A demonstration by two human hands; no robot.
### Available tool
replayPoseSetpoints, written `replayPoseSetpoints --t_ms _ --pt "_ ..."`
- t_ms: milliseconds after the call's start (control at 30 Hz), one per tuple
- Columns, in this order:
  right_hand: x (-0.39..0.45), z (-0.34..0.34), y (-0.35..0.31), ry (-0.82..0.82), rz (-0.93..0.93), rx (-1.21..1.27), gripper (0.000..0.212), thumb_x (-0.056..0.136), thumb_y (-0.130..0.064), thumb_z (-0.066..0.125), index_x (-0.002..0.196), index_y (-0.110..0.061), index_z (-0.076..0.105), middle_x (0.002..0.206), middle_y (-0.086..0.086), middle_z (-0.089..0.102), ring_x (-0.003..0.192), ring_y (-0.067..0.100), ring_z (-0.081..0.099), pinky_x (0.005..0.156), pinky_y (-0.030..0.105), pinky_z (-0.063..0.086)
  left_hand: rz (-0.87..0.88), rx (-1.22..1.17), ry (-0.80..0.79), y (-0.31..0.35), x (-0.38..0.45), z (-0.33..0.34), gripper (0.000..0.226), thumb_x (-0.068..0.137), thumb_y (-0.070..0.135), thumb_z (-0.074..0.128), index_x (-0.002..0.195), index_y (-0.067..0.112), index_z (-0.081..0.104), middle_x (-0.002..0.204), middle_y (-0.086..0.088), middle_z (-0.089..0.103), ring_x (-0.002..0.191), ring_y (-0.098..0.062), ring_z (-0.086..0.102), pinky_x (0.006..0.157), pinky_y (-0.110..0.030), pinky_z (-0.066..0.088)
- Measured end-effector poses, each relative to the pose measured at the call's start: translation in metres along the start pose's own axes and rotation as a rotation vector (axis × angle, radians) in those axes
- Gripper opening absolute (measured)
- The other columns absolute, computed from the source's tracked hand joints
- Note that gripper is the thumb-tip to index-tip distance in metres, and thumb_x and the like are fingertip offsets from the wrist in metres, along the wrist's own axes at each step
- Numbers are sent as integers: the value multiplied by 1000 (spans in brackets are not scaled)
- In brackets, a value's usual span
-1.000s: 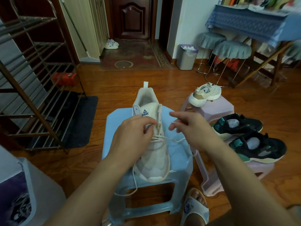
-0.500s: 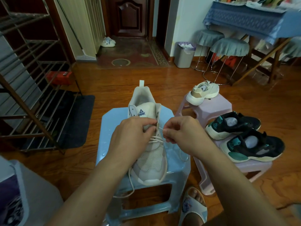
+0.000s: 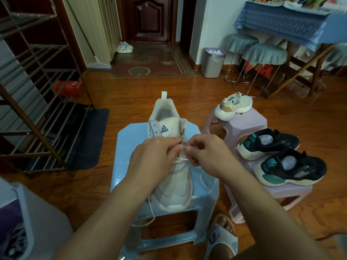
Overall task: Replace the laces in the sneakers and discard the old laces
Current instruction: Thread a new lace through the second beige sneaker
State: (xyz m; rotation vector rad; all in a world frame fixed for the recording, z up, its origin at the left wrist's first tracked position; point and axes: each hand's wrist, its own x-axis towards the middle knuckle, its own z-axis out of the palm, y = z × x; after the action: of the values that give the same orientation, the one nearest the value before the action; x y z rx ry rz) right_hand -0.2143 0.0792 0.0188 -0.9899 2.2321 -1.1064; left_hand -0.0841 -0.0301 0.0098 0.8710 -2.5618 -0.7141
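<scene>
Right now your left hand and right hand pinch the white lace over the mesh sneaker, black sneakers on the pink plastic stool at right

We're in a home entryway: wood floor, paneled door and doormat well beyond the left hand, metal shoe rack to its left.

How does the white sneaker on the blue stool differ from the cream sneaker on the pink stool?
The white sneaker lies between both hands, left hand and right hand, on the blue stool; the cream sneaker sits untouched on the pink stool. The white sneaker's heel points away; the cream sneaker lies sideways. Both are pale.
</scene>
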Motion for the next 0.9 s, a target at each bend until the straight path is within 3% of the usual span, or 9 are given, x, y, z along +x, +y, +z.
replayPoseSetpoints --t_ms 167,233,333,467,600,733,833,900 --pt "3 3 -1 -15 -36 -51 22 96 -12 64 75 -18 69 64 -6 65 53 -1 57 57 17 49 -2 -16 28 -2 2 -1 25 101 39 58 119 50 70 94 10 74 89 -17 66 76 -40 57" --pt "3 1 1 -59 -14 46 18 98 -9 63 81 -12 70 66 -2 66 57 4 59 62 22 55 40 35 90 3 0 2 21 100 41 56 112 45 73 89 9 72 83 -18 65 70 -39 56" --pt "1 -4 1 -67 13 121 15 98 -9 63 86 -8 72 70 6 68 62 12 61 65 29 57 94 75 134 6 0 4 21 101 39 55 107 38 75 99 10 73 87 -18 65 71 -40 55" --pt "-1 -6 -2 9 -34 -94 17 93 -20 67 79 -16 74 67 -1 69 59 7 60 64 34 55 115 45 60 3 3 1 20 98 35 59 112 37 74 106 11 73 96 -16 64 78 -39 55" --pt "1 -2 -3 89 -241 -325 13 93 -24 66 83 -21 74 67 -10 62 65 7 57 63 29 45 88 -39 -1 1 3 -3 19 96 34 64 113 40 70 103 11 71 96 -18 64 82 -39 54" --pt "4 -6 1 87 -298 -276 2 93 -25 69 93 -24 71 75 -11 65 73 6 59 67 30 49 95 -78 32 2 2 1 11 100 32 60 104 36 70 95 13 69 90 -15 64 79 -42 54" --pt "0 -9 1 120 -381 -333 44 95 -25 65 135 -39 53 101 -18 54 80 3 57 73 24 48 73 -142 111 -1 4 6 10 98 32 63 98 36 73 84 15 70 81 -11 64 73 -39 56" --pt "-2 -7 0 9 -367 -448 58 95 -23 63 146 -44 43 110 -15 45 83 0 51 74 17 42 28 -246 116 -4 3 9 12 98 28 64 94 34 74 74 16 67 73 -7 62 68 -35 55"
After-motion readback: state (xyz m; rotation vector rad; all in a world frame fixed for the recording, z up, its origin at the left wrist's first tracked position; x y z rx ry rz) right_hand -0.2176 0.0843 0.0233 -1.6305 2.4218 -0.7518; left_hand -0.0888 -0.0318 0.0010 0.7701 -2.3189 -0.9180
